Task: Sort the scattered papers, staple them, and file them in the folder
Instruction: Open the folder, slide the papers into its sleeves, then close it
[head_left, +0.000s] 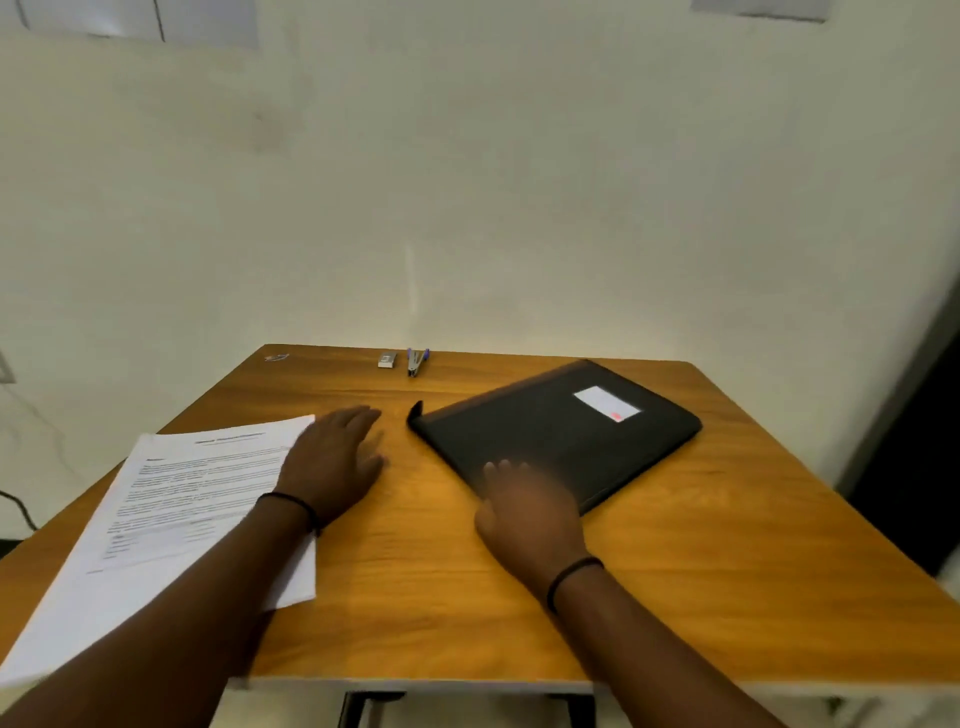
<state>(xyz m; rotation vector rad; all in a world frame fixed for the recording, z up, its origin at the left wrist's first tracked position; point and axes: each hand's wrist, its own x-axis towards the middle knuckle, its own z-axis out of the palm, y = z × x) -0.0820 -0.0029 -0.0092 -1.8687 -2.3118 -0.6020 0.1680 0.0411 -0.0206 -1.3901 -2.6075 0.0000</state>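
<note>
A stack of white printed papers (171, 514) lies on the left of the wooden table (415, 597), its near corner hanging past the table's left edge. My left hand (332, 462) rests flat and open at the stack's right edge, partly over the paper and partly over bare wood. A closed black folder (561, 426) with a white label lies at an angle on the right. My right hand (530, 512), blurred, has its fingers spread on the folder's near corner. A small stapler (415, 361) with purple trim lies at the far edge.
A small silver staple box (387, 359) sits left of the stapler. A tiny clip-like item (275, 357) lies at the far left corner. The wall stands right behind the table. Cables hang off to the left. Black table legs show below the front edge.
</note>
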